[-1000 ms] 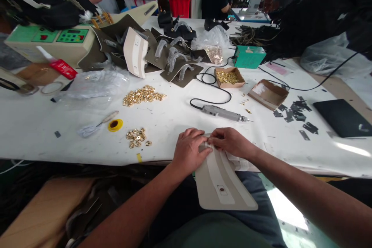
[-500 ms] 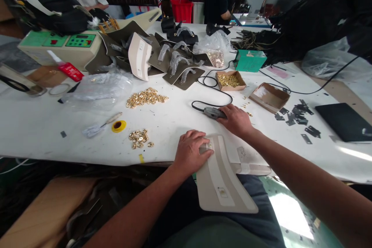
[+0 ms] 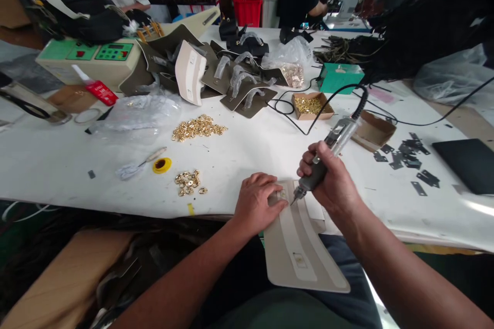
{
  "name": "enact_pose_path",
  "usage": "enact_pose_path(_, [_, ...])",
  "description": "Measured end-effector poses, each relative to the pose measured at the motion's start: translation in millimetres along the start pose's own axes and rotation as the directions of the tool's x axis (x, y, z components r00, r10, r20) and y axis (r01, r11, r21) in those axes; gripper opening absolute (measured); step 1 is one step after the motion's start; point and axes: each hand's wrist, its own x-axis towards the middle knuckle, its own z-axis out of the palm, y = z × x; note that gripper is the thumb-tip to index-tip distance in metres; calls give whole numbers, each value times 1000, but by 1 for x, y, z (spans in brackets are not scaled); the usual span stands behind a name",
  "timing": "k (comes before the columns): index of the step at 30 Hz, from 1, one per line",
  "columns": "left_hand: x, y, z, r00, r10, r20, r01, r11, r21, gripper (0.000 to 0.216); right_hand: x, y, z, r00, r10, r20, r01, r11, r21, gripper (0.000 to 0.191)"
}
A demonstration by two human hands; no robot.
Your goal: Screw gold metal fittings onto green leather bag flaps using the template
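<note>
My right hand [image 3: 334, 177] is wrapped around a corded electric screwdriver [image 3: 317, 174], its tip pointing down and left. The bit hangs close to the upper part of a beige curved panel [image 3: 309, 247]; whether it touches I cannot tell. My left hand [image 3: 258, 199] grips the panel's upper left side, thumb and fingers around a small metal fitting [image 3: 282, 194]. A second fitting [image 3: 299, 260] sits on the panel's lower strip. The panel's top lies on the table edge and its lower end reaches over my lap.
Gold rings lie in a large pile [image 3: 198, 127] and a small pile [image 3: 190, 182] on the white table [image 3: 231, 159]. Behind stand a box of brass pieces [image 3: 312, 105], a green box [image 3: 339, 78] and stacked panels [image 3: 191, 73]. Dark metal plates [image 3: 407, 153] lie at right. People work beyond.
My right hand has lifted the electric screwdriver off the table and brought it over the panel, its cord rising with it. My left hand stays on the panel.
</note>
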Motion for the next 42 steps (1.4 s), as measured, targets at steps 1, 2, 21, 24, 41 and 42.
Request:
enact_pose_path(1, [0, 0, 0, 1000, -1, 0, 1, 1000, 1, 27, -4, 7, 3, 999, -40, -9, 39, 998, -42, 36])
enact_pose_path(2, [0, 0, 0, 1000, -1, 0, 1, 1000, 0, 27, -7, 14, 5, 997, -76, -8, 75, 992, -100, 35])
enact_pose_path(21, [0, 2, -3, 1000, 3, 12, -3, 1000, -1, 25, -16, 34, 6, 943, -315, 104, 315, 755, -576, 39])
enact_pose_path(24, [-1, 1, -3, 1000, 1, 10, -1, 1000, 3, 26, -17, 32, 8, 945, -302, 129, 319, 750, -580, 36])
enact_pose_path(41, [-1, 1, -1, 1000, 12, 4, -12, 1000, 3, 26, -14, 33, 8, 947, -199, 251, 312, 752, -581, 31])
enact_pose_path(42, [-1, 1, -1, 1000, 9, 4, -9, 1000, 1, 26, -13, 33, 8, 949, -194, 248, 306, 749, -587, 32])
